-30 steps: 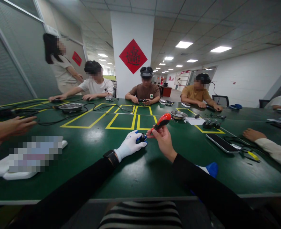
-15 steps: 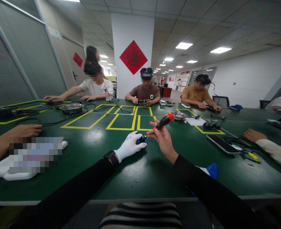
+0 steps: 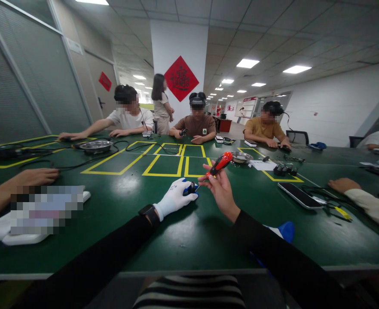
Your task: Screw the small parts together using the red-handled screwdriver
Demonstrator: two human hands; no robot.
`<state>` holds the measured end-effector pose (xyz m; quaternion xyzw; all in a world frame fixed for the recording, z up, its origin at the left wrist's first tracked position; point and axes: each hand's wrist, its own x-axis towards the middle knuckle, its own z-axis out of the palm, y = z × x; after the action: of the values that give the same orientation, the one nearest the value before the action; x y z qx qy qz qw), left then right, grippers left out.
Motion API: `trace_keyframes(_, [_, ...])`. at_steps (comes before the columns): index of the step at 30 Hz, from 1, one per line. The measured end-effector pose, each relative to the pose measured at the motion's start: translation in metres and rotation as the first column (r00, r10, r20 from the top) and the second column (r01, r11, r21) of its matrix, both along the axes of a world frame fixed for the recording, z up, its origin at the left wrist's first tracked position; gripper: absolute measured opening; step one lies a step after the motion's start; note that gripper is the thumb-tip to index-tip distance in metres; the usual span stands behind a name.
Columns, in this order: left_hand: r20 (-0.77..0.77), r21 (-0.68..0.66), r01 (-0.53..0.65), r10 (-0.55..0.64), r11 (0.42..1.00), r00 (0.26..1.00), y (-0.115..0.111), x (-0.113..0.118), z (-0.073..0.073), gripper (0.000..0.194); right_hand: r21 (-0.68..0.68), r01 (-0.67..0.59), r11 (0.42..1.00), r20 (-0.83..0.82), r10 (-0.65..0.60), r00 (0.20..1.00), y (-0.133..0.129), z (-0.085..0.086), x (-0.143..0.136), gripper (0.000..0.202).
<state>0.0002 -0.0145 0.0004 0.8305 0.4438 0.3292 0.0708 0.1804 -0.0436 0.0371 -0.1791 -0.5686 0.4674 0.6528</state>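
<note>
My left hand [image 3: 175, 197], in a white glove with blue fingertips, is closed on a small black part [image 3: 192, 187] just above the green table [image 3: 176, 244]. Bare and to its right, my right hand [image 3: 221, 189] grips a red and black screwdriver [image 3: 220, 164] between thumb and fingers, some fingers extended. The screwdriver's handle points up and to the right, and its thin shaft slants down to the black part. Whether the tip touches the part cannot be made out.
A blue and white glove [image 3: 286, 231] lies by my right forearm. Further right are a phone [image 3: 299, 195], black parts [image 3: 285, 170] and cables. Metal bowls [image 3: 96, 146] stand farther back. Another person's hand [image 3: 36, 177] rests at left, beside white devices [image 3: 47, 214].
The screwdriver has turned about its axis, so more red shows on its handle. My hands have hardly moved. A standing person behind the table has moved right, and a seated person's hands have parted.
</note>
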Motion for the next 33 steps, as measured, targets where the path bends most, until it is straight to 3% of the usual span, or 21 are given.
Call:
trace_keyframes(8, [0.0,0.005,0.022,-0.022,1.0,1.0,0.0013,-0.0017,-0.0021,0.036,-0.006,0.101,0.995,-0.011,-0.101,0.995,0.0041,-0.0015,0.001,0.026])
trace_keyframes(15, [0.006,0.026,0.031,-0.031,0.999,0.999,0.0013,-0.0007,-0.0013,0.032,0.017,0.005,1.0,-0.04,-0.004,0.999,0.0007,-0.0023,0.0021,0.032])
trace_keyframes(19, [0.003,0.022,0.024,-0.024,0.999,1.0,0.0004,-0.0006,-0.0002,0.032,0.044,0.066,0.997,0.029,-0.067,0.997,0.0009,-0.0014,0.0006,0.038])
trace_keyframes(23, [-0.005,0.023,0.014,-0.014,1.0,1.0,-0.0003,-0.0003,-0.0002,0.034,0.048,0.108,0.993,0.029,-0.109,0.994,0.0036,-0.0015,0.0005,0.032])
trace_keyframes(31, [-0.013,0.019,0.024,-0.024,1.0,1.0,-0.0039,0.0012,0.0046,0.032,-0.013,0.015,1.0,0.017,-0.015,1.0,0.0005,-0.0025,0.0034,0.018])
trace_keyframes(33, [-0.011,0.022,0.033,-0.033,0.999,0.999,-0.0042,0.0015,0.0055,0.03,-0.006,-0.025,1.0,-0.013,0.025,1.0,-0.0009,-0.0035,0.0037,0.025])
